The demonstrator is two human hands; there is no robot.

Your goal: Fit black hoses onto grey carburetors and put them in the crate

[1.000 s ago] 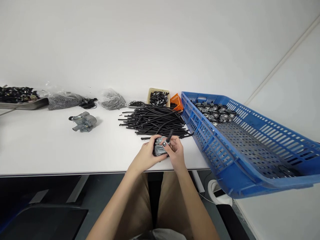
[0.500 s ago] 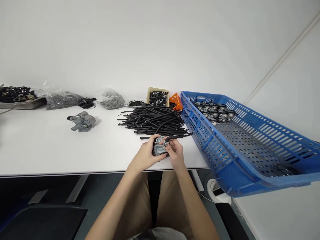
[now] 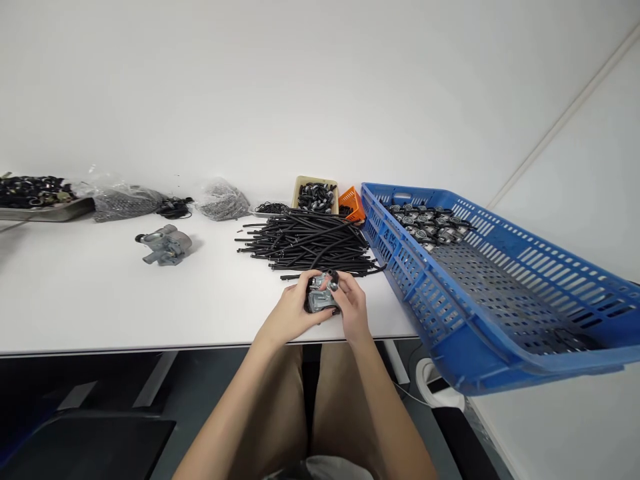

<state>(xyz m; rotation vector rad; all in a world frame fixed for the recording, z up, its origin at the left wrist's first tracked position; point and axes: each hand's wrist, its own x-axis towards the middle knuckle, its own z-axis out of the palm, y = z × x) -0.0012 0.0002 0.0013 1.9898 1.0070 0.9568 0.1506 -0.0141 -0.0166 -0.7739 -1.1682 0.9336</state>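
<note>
Both my hands hold a small grey metal part (image 3: pixel 320 298) just above the near edge of the white table (image 3: pixel 100 300). My left hand (image 3: pixel 293 308) wraps its left side, fingers closed round it. My right hand (image 3: pixel 354 303) grips the right side, fingertips pressed on a short black tube end (image 3: pixel 333 277) at the part's top. Right behind them lies a heap of black rubber tubes (image 3: pixel 310 241).
A big blue slotted crate (image 3: pixel 500 293) juts off the table's right end, with several grey parts (image 3: pixel 430 223) at its far end. A beige box (image 3: pixel 316 193), an orange bin (image 3: pixel 351 202), plastic bags (image 3: pixel 223 199), a tray (image 3: pixel 40 200) and another grey part (image 3: pixel 164 244) stand further back.
The black tube stuck up from the part a second ago, then lay over to the right; now only a short end shows under my right fingers. My hands stayed in place.
</note>
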